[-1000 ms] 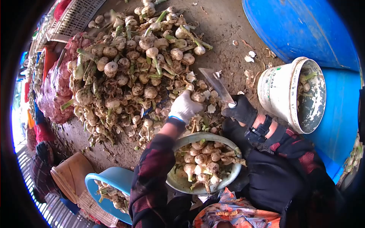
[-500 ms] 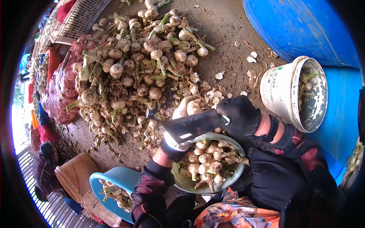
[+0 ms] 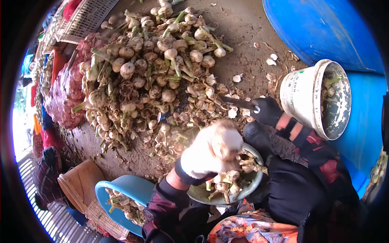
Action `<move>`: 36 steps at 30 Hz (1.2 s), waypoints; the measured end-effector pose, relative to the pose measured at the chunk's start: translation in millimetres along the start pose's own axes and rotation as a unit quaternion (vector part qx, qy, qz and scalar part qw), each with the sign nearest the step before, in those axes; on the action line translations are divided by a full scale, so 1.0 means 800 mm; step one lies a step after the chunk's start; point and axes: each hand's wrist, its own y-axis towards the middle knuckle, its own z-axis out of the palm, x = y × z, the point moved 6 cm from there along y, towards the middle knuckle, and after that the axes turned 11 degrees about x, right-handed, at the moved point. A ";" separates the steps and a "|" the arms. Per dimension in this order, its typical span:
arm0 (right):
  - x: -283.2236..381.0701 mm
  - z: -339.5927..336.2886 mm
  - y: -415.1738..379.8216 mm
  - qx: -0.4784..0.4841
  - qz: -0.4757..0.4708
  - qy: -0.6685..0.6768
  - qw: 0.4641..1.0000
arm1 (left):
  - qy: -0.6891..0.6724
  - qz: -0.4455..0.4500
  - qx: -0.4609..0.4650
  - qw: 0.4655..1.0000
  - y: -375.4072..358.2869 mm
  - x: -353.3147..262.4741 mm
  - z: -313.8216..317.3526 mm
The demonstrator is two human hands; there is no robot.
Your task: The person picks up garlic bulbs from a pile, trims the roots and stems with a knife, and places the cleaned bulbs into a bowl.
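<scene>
My left hand, in a white glove, is closed around a garlic bulb above a pale green basin; motion blurs the hand a little. Trimmed garlic bulbs lie in that basin, partly hidden under the hand. A knife with a dark blade is gripped in my right hand, which wears a black glove. Its blade points left, seen nearly edge-on, near the border of a large heap of garlic with stems on the ground.
A white bucket lies tilted at the right, with some garlic inside, beside a blue barrel. At lower left are a light blue basin of garlic pieces and a brown bucket. Net sacks and a crate stand left.
My left hand has swung down and right over the basin with the garlic bulb. My right hand has shifted right, taking the knife away from the bulb and turning its blade edge-on.
</scene>
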 end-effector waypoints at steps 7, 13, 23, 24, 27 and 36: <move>0.113 -0.017 -0.033 0.045 -0.095 0.426 0.898 | -0.528 0.129 -0.259 0.799 0.017 0.036 -0.015; 0.096 -0.009 -0.023 0.062 0.034 0.566 0.822 | -0.515 0.164 -0.178 0.822 0.010 0.043 -0.014; 0.089 -0.033 -0.005 -0.033 -0.089 0.433 0.896 | -0.395 -0.027 -0.291 0.871 -0.037 0.096 -0.035; 0.107 -0.037 -0.013 -0.007 -0.089 0.444 0.892 | -0.393 -0.010 -0.302 0.868 -0.035 0.091 -0.034; 0.097 0.039 0.005 0.219 0.054 0.183 0.957 | -0.444 0.102 -0.284 0.844 -0.034 0.052 -0.033; 0.052 0.043 0.000 0.151 0.051 0.246 0.956 | 0.358 -0.217 -0.236 0.877 -0.070 0.053 -0.121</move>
